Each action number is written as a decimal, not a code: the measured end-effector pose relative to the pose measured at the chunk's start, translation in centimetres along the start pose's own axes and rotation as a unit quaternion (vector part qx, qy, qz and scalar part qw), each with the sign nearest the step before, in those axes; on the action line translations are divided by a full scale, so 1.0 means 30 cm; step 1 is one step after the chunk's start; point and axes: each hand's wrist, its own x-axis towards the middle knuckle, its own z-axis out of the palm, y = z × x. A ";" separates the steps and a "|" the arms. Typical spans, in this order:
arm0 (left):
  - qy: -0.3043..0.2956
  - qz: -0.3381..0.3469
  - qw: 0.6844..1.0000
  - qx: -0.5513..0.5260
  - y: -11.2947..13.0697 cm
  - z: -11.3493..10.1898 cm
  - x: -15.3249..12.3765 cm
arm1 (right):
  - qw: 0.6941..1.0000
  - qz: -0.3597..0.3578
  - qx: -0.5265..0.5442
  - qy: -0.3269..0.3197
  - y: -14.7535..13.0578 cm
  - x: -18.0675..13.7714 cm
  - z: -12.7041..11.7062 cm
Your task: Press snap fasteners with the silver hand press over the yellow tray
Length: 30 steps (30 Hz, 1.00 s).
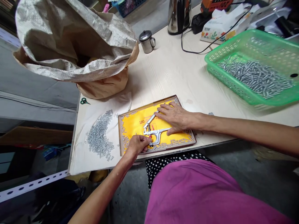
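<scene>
A pair of silver snap-fastener pliers (158,134), with a red part at the jaw and a small spring between its handles, lies over a shallow yellow-lined tray (133,124). My right hand (175,117) spans its two spread handles, fingers over the upper one and thumb against the lower one. Beside the jaw, the fingertips of my left hand (138,144) are pinched together; whatever is between them is too small to make out. Many small metal spring-like pieces (178,142) lie along the tray's edges.
Left of the tray, a heap of small metal pieces (99,137) lies on white cloth near green-handled scissors (84,101). A large open sack (102,82) stands behind. A green basket (230,90) holds more metal pieces. Farther back are a lidded metal cup (146,43) and a kettle (176,17).
</scene>
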 end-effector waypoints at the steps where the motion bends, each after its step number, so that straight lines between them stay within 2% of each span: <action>1: 0.000 0.000 1.000 -0.008 0.001 0.001 -0.001 | 1.000 -0.002 -0.001 -0.008 0.007 0.012 0.000; 7: -0.013 -0.013 0.999 -0.049 0.002 -0.001 -0.007 | 1.000 -0.007 -0.007 -0.020 0.008 0.030 -0.005; 9: -0.005 -0.012 1.000 -0.008 0.000 -0.002 -0.015 | 1.000 -0.008 0.006 -0.025 0.007 0.025 -0.009; 10: 0.020 0.006 0.999 0.033 0.000 -0.001 -0.022 | 0.999 -0.007 0.013 -0.030 0.007 0.022 -0.011; 12: 0.113 0.085 0.981 0.132 0.007 0.008 -0.034 | 0.999 -0.001 0.027 -0.040 0.005 0.017 -0.016; 14: 0.199 0.203 0.934 0.218 0.026 0.029 -0.038 | 0.998 0.000 0.041 -0.049 0.001 0.013 -0.022; 16: 0.215 0.303 0.885 0.283 0.057 0.055 -0.023 | 0.998 -0.002 0.052 -0.048 -0.008 0.012 -0.026; 18: 0.179 0.353 0.851 0.345 0.093 0.078 0.011 | 0.998 -0.001 0.059 -0.036 -0.019 0.013 -0.028; 22: 0.123 0.346 0.824 0.431 0.149 0.091 0.079 | 0.999 0.023 0.038 -0.028 -0.034 0.020 -0.026; 26: 0.144 0.338 0.812 0.453 0.168 0.077 0.085 | 0.999 0.027 -0.008 -0.036 -0.032 0.023 -0.023; 30: 0.166 0.334 0.823 0.428 0.170 0.066 0.074 | 1.000 -0.003 -0.029 -0.008 -0.034 0.031 0.006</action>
